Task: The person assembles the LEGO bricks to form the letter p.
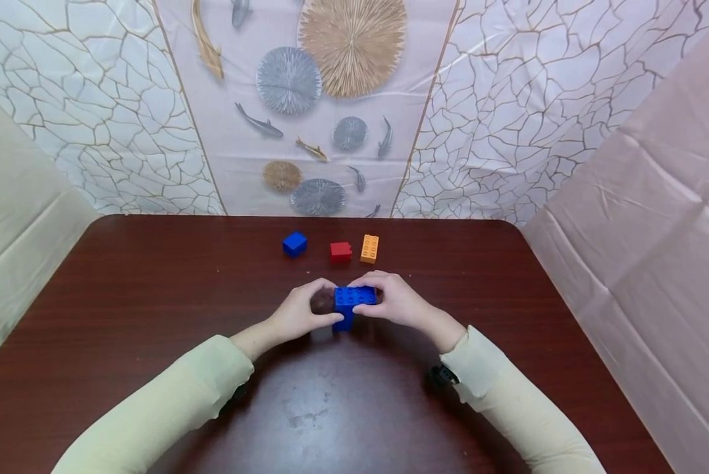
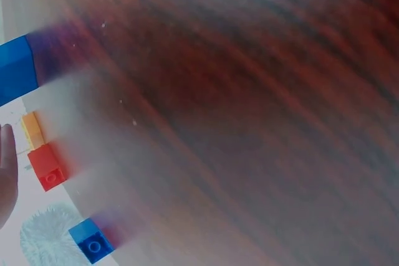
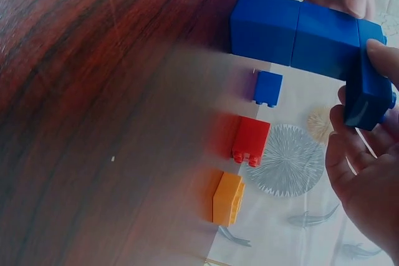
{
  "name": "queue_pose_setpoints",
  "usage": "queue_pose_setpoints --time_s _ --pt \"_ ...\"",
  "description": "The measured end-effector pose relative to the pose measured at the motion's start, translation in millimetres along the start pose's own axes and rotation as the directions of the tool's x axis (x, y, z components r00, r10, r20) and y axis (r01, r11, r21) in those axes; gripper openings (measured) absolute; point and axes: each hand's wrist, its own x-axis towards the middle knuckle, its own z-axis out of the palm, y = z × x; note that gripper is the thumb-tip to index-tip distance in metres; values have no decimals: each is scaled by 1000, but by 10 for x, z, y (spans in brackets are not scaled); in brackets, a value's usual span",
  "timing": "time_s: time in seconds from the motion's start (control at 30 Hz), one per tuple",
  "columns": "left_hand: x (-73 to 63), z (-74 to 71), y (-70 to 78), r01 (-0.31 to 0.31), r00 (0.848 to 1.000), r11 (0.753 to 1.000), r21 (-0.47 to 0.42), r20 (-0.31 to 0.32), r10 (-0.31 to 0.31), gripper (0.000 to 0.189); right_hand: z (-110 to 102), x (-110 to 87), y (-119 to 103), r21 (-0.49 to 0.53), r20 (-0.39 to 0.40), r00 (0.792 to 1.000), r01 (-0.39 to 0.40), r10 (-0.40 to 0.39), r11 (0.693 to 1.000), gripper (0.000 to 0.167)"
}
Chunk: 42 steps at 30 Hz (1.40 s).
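A long blue studded toy brick (image 1: 354,295) lies across the top of an upright blue brick column (image 1: 343,320), jutting out to the right. From the right wrist view, the column shows two blue bricks (image 3: 263,28) stacked one on the other. My right hand (image 1: 404,301) pinches the jutting end of the top brick between thumb and fingers. On the column's left side, my left hand (image 1: 297,313) grips it near the top, thumb in front and fingers behind. Only the column's lower part (image 2: 17,70) enters the left wrist view.
Toward the back of the dark wooden table (image 1: 153,289) lie a blue brick (image 1: 295,244), a red brick (image 1: 340,252) and an orange brick (image 1: 369,249). Behind the table hangs a patterned cloth (image 1: 236,178), with pale fabric walls on both sides.
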Motion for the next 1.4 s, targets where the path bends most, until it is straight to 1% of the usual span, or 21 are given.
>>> queue_pose_setpoints --time_s 0.13,0.2,0.3,0.53,0.6,0.67,0.77,0.83,0.93,1.0,1.1,1.27,1.4 --pt "-15 -1 0 -13 999 999 -39 -40 12 41 9 -1 4 -8 -3 1000 18 -18 1000 35" --pt "-16 2 -1 -25 999 998 -49 -49 23 39 11 1 1 -12 -4 1000 31 -31 999 35" --pt "-19 13 -12 -35 998 998 -60 -57 31 35 19 8 -4 -6 1 1000 21 -21 1000 35" --pt "-9 18 -31 -44 998 996 -72 -57 40 32 22 -29 38 75 11 1000 -9 8 997 42" --pt "-5 18 -31 -43 998 996 -73 -53 39 32 6 -54 81 102 33 999 -35 32 994 44" --pt "-2 20 -31 -39 998 996 -75 -52 35 31 -18 -77 142 125 79 995 -72 63 990 46" --pt "-2 24 -33 -32 998 997 -77 -53 28 31 -63 -104 266 155 147 979 -161 138 975 45" --pt "-7 25 -32 -30 998 996 -79 -58 25 30 -88 -99 367 150 165 971 -197 172 969 43" --pt "-10 24 -30 -41 997 997 -70 -71 36 30 -125 -49 493 131 126 969 -228 212 965 42" --pt "-7 21 -26 -47 996 997 -61 -77 42 30 -141 15 552 114 74 972 -232 225 966 42" --pt "6 17 -27 -45 996 998 -52 -76 41 31 -153 143 594 103 3 967 -255 256 961 44" --pt "23 22 -27 -42 997 997 -57 -71 38 31 -122 386 638 104 -86 949 -293 302 950 48" --pt "28 45 -36 -48 997 997 -52 -58 45 31 -66 540 694 137 -127 931 -326 343 935 49"
